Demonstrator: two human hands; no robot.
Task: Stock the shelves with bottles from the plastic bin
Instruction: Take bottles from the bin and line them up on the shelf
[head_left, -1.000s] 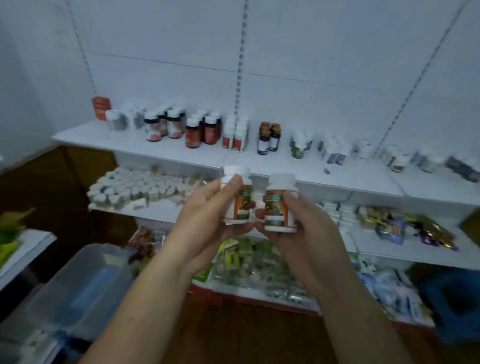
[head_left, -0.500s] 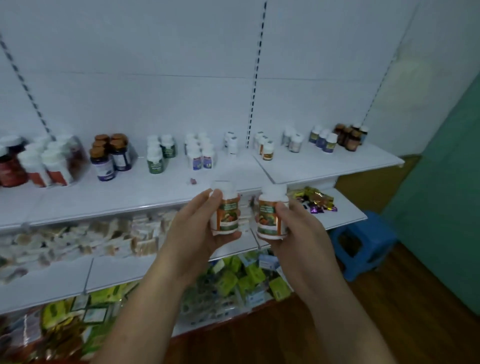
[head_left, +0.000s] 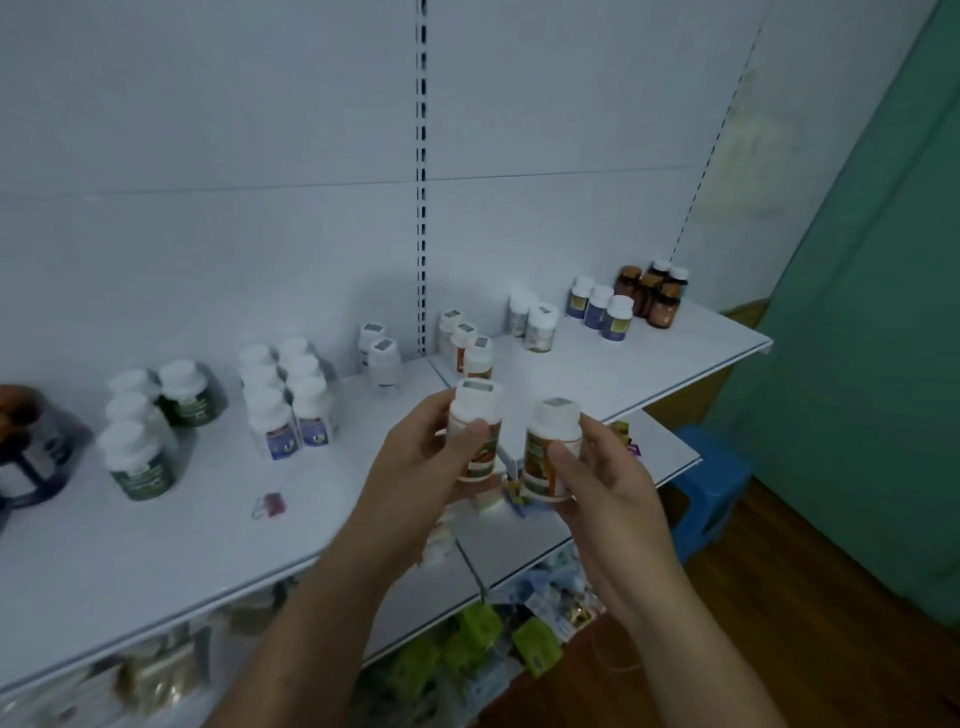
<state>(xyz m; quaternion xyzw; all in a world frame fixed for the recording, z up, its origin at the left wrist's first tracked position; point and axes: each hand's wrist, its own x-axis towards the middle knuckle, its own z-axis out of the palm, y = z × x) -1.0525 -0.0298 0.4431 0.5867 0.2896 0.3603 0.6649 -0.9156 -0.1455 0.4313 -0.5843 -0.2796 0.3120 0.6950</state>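
White wall (head_left: 260, 130), green wall (head_left: 883, 364), wooden floor (head_left: 779, 597).

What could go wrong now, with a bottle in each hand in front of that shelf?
The row of matching bottles stands close together, so setting the left hand's bottle beside it could knock one over. With the right hand also holding a bottle, no hand is free to catch it. The small clip lying loose on the shelf could tip a bottle placed on it.

Two white plastic bottles (head_left: 475, 436) (head_left: 550, 452) carry glossy printed labels. The shelf (head_left: 156, 545) beneath them looks like smooth, matt white-painted metal. Right of the shelf, the blue stool (head_left: 711, 499) is plastic and the floor (head_left: 779, 597) polished wood.
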